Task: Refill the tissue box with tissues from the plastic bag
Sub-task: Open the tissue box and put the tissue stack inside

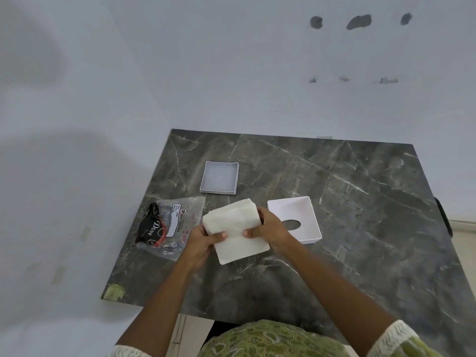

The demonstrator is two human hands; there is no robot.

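A thick stack of white tissues (235, 228) is held just above the dark marble table (347, 202). My left hand (203, 240) grips its left edge with the thumb on top. My right hand (268, 228) grips its right edge. Just right of my right hand lies the white tissue box shell (301, 212), upside down and hollow, its oval slot partly hidden by that hand. The flat white box base (219, 177) lies apart, farther back. The clear plastic bag (167, 225) with black and red print lies flat to the left of my left hand.
A pale wall runs along the table's far and left edges. The table's left front corner (113, 292) has a worn greenish patch. A dark object (444, 217) sticks out past the right edge.
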